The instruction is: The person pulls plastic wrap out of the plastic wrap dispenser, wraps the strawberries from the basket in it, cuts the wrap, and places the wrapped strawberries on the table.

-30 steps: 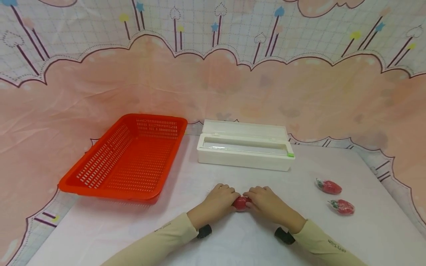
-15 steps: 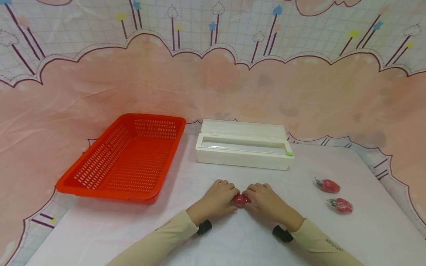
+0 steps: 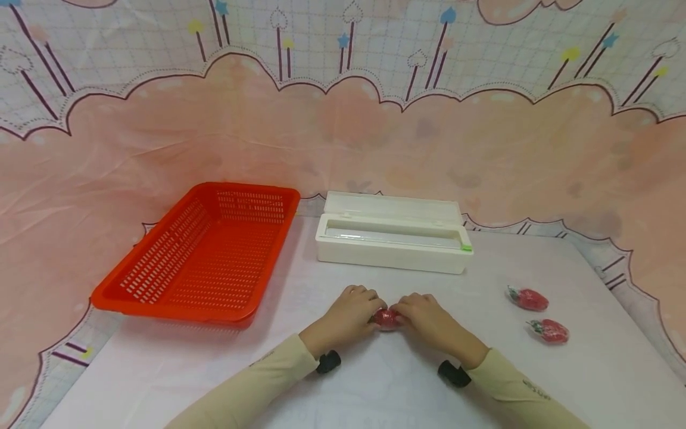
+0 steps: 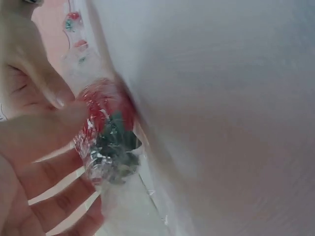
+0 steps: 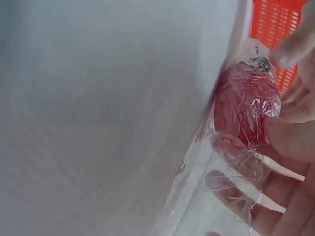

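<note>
A red strawberry [image 3: 386, 320] wrapped in clear cling film is held low over the white table between both hands. In the left wrist view, the left hand [image 3: 354, 316] has its thumb and fingers around the green leafy end of the strawberry [image 4: 110, 128], where crinkled film bunches up. The right hand [image 3: 433, 323] grips the opposite, red end; its thumb presses the film-covered side of the strawberry [image 5: 246, 105] in the right wrist view. Loose film trails past the right fingers [image 5: 229, 196]. From the head view, the knuckles cover both ends of the fruit.
Two more film-wrapped strawberries, one farther back [image 3: 530, 299] and one nearer [image 3: 551, 331], lie on the table [image 3: 589, 381] to the right. Behind the hands stands a white cling film box [image 3: 393, 256], lid raised. A red plastic basket [image 3: 257, 298] sits at the left.
Both hands have moved slightly away from the body with the strawberry. It has turned between the fingers, and its darker leafy end now shows beside the left hand.
</note>
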A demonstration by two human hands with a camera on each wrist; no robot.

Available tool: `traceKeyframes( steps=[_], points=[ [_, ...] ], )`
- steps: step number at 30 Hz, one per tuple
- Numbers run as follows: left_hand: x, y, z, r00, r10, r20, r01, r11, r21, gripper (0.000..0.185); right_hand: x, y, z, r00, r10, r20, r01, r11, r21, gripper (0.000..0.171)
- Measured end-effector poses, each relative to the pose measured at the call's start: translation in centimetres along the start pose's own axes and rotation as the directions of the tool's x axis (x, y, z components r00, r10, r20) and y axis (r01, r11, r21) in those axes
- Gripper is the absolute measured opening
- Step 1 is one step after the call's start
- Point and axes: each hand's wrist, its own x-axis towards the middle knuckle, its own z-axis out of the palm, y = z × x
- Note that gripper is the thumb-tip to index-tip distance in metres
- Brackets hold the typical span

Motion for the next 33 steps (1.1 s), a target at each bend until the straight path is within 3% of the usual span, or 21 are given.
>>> traceKeyframes(
  steps=[6, 10, 14, 19, 24, 29, 33],
  points=[
    [0.10, 0.00, 0.03, 0.999, -0.016, 0.041, 0.014, 0.999, 0.050, 0.038, 0.24, -0.19, 0.20, 0.998, -0.014, -0.054, 0.012, 0.999, -0.035, 0.032],
    [0.12, 0.22, 0.02, 0.999, -0.013, 0.050, 0.009, 0.997, 0.082, 0.043, 0.40, -0.18, 0.24, 1.000, -0.009, 0.004, 0.009, 0.998, -0.061, 0.036],
    [0.18, 0.35, -0.02, 0.999, -0.020, 0.026, 0.017, 0.995, 0.101, 0.036, 0.38, -0.17, 0.20, 1.000, 0.007, 0.022, -0.006, 0.999, -0.041, 0.042],
    [0.18, 0.33, 0.03, 0.999, -0.048, 0.018, 0.048, 0.998, 0.045, 0.031, 0.34, -0.24, 0.19, 0.999, -0.022, -0.024, 0.021, 0.999, -0.040, 0.030],
    [0.26, 0.16, -0.01, 0.999, -0.044, 0.020, 0.044, 0.999, 0.009, 0.028, 0.42, -0.30, -0.28, 1.000, -0.015, 0.000, 0.015, 1.000, 0.003, 0.023],
    [0.23, 0.04, 0.13, 0.998, -0.061, 0.016, 0.060, 0.997, 0.054, 0.025, 0.68, -0.48, -0.44, 1.000, 0.022, 0.008, -0.023, 0.999, 0.031, 0.031],
    [0.10, 0.14, 0.19, 0.998, -0.065, 0.000, 0.065, 0.994, 0.087, 0.033, 0.89, -0.55, -0.30, 1.000, 0.015, -0.007, -0.015, 1.000, 0.008, 0.025]
  ],
)
